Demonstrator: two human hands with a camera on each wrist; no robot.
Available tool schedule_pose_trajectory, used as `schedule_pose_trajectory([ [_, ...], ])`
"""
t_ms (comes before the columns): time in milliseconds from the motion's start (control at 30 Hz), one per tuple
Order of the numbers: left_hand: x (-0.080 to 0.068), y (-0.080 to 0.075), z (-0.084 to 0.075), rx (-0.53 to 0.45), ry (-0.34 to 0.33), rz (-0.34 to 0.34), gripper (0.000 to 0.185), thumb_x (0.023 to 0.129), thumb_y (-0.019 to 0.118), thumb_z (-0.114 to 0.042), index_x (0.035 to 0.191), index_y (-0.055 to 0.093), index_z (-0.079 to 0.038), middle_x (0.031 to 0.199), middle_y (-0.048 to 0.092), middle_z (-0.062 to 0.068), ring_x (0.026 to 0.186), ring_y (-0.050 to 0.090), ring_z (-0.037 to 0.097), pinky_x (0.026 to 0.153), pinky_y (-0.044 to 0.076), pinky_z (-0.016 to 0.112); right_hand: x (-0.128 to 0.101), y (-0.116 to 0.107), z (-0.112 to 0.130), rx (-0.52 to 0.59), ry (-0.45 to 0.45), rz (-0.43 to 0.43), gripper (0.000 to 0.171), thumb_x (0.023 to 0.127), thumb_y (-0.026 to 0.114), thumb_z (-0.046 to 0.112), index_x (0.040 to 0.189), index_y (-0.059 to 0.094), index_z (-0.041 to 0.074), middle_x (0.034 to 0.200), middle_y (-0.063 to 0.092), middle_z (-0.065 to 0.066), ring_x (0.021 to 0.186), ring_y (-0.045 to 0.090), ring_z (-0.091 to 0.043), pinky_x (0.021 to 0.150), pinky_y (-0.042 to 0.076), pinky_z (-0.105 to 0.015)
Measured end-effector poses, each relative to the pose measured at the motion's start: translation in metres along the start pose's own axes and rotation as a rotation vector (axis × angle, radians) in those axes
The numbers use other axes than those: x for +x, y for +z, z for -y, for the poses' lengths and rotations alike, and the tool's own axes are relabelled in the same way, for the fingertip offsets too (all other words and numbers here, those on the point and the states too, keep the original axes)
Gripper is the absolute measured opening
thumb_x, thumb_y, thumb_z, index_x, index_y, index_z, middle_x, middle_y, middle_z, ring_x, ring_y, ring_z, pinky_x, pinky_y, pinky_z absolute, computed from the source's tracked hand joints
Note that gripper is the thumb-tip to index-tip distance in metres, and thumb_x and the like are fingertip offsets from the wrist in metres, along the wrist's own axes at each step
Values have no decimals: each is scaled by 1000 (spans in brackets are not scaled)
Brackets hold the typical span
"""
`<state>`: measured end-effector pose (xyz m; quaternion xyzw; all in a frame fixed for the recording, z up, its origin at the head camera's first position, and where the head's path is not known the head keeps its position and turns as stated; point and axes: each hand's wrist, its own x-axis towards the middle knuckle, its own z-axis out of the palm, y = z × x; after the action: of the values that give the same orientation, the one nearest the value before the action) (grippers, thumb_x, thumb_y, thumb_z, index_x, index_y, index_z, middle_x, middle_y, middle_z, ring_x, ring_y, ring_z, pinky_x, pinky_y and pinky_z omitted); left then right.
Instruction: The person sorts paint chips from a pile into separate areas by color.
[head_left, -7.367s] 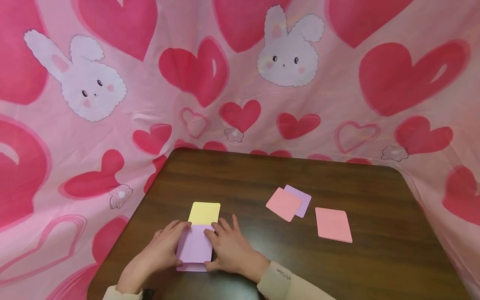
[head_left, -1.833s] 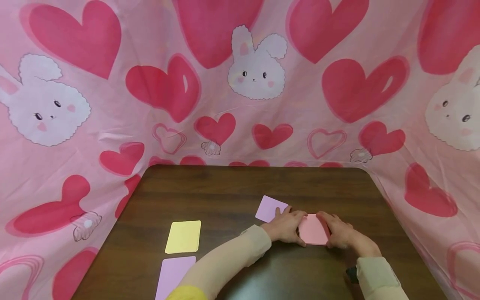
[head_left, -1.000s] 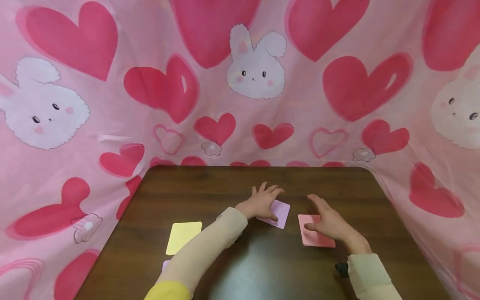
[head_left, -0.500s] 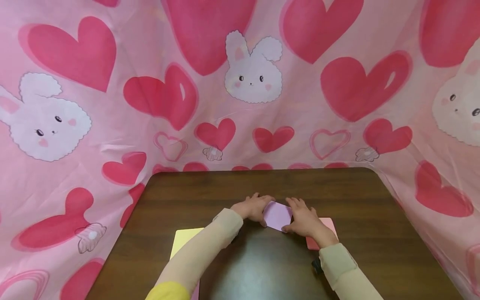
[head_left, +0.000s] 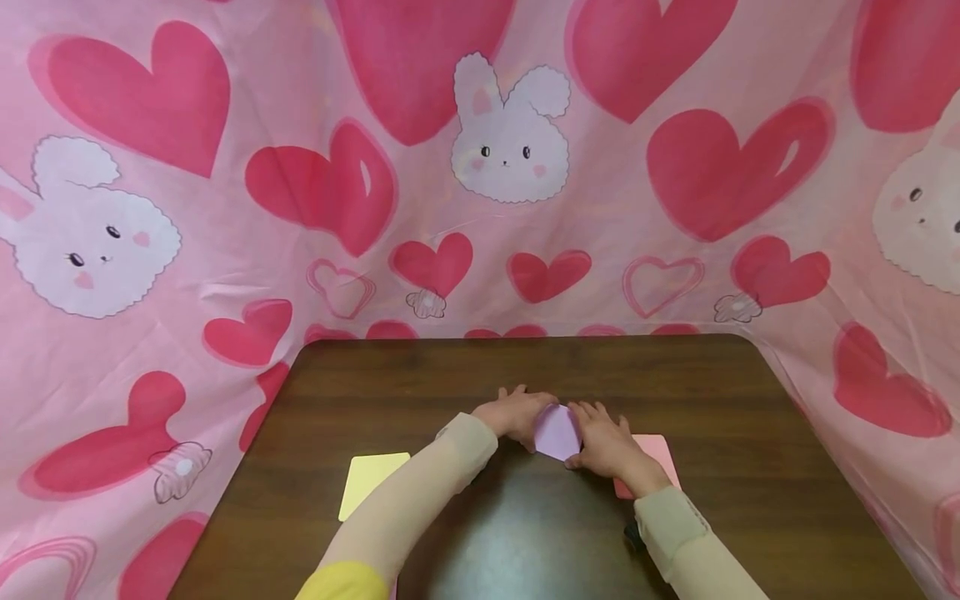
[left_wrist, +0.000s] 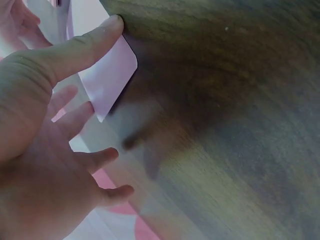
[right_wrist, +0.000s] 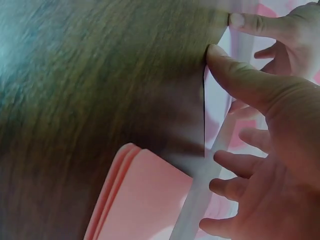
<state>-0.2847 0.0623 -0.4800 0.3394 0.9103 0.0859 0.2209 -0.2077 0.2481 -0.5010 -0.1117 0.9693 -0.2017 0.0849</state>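
A purple square card (head_left: 557,435) with rounded corners lies turned at an angle between my two hands, over the right-middle part of the table. My left hand (head_left: 514,417) grips its left side, thumb on the near edge and index finger on the far one, as the left wrist view shows of the card (left_wrist: 111,75). From the right, my right hand (head_left: 609,442) holds the same card by thumb and index finger; its other fingers are spread in the right wrist view. Just beyond that hand rests a small stack of pink cards (right_wrist: 150,200), partly hidden by the right forearm in the head view.
On the left of the brown wooden table (head_left: 420,367) lies a yellow card (head_left: 363,483), partly covered by the left sleeve (head_left: 405,508). A sliver of another card shows below that sleeve. A pink heart-and-rabbit cloth (head_left: 337,192) hangs round the table's sides and back.
The hands have left the pink stack, which they squared up earlier, and moved left to the purple card. Both now hold it; over the last half second it has shifted and turned slightly.
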Motion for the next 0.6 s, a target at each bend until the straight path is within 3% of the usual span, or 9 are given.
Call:
schedule_pose_trajectory([
  [400, -5, 7, 0, 54, -35, -77, 81, 71, 94, -24, 140, 51, -26, 150, 50, -5, 142, 38, 35, 111, 23, 71, 1, 4, 1, 48, 21, 22, 90, 74, 91, 28, 147, 45, 2, 149, 48, -19, 138, 39, -45, 103, 19, -82],
  [600, -9, 12, 1, 84, -31, -131, 76, 71, 94, -30, 134, 53, -25, 149, 52, -5, 138, 42, 35, 109, 25, 73, -2, 6, 3, 25, -8, -25, 88, 72, 92, 26, 145, 47, 4, 148, 46, -19, 137, 40, -42, 101, 20, -83],
])
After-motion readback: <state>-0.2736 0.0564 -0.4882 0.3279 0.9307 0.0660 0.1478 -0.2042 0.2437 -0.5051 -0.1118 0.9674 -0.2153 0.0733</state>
